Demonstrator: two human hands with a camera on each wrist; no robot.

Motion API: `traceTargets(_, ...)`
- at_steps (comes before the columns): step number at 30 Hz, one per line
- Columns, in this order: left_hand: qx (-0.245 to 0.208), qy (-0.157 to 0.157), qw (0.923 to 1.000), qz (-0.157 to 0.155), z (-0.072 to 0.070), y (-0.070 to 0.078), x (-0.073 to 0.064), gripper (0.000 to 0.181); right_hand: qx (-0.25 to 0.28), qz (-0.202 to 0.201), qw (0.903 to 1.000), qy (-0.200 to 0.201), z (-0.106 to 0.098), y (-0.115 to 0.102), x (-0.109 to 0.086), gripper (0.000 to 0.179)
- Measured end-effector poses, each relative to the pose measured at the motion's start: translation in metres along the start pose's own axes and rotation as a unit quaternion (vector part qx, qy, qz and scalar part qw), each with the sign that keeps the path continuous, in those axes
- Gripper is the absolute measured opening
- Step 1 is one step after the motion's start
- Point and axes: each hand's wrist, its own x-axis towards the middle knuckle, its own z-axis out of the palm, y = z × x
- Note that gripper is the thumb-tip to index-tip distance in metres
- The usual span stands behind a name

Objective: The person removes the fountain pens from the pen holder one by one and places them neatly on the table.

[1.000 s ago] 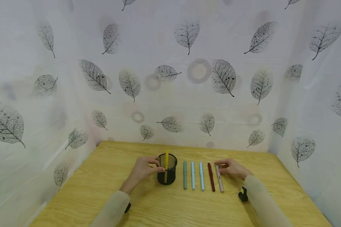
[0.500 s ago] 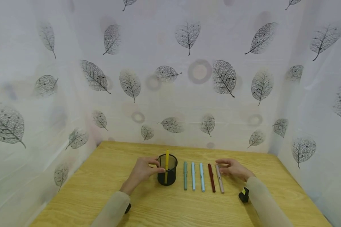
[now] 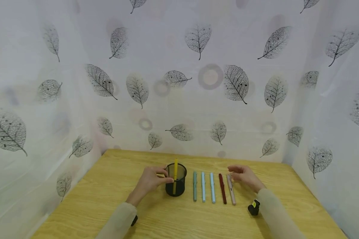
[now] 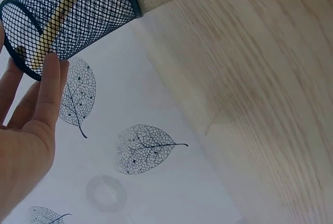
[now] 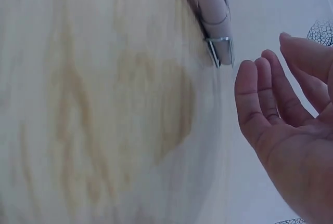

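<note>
My left hand (image 3: 149,180) holds the rim of a black mesh pen holder (image 3: 180,188), thumb on the near side and fingers on the far side. A yellow pen (image 3: 176,165) stands upright inside it; in the left wrist view the mesh (image 4: 99,11) shows fingertips against its rim. My right hand (image 3: 247,176), fingers loosely bent and holding nothing, hovers by the far end of a pale pink pen (image 3: 231,192). In the right wrist view, a gap separates the fingertips from that pen's clip end (image 5: 218,42).
Left of the pink pen, a dark red pen (image 3: 222,189), two light blue pens (image 3: 212,188) and a green pen (image 3: 194,186) lie in a row on the wooden table (image 3: 167,219). A leaf-patterned curtain (image 3: 179,106) surrounds the table's back and sides.
My right hand has lifted slightly off the pink pen's far end, its fingers coming away. The pens stay in their row, and my left hand keeps its place on the pen holder.
</note>
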Motion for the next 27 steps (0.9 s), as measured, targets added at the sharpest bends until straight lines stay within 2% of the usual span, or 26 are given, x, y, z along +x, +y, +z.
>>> traceTargets(8,-0.015,0.002,0.9999,-0.006,0.002,-0.003,0.000,0.021,0.042,0.002,0.9989,0.020,0.012,-0.016,0.002,0.049)
traceTargets(18,-0.011,-0.002,0.9999,-0.008,0.002,-0.001,0.001,0.022,0.070,-0.009,0.9972,-0.023,0.037,-0.030,0.012,0.051)
traceTargets(27,0.004,0.000,0.9998,-0.017,0.000,0.000,0.001,0.022,0.077,-0.030,0.9945,-0.065,0.061,-0.045,0.020,0.044)
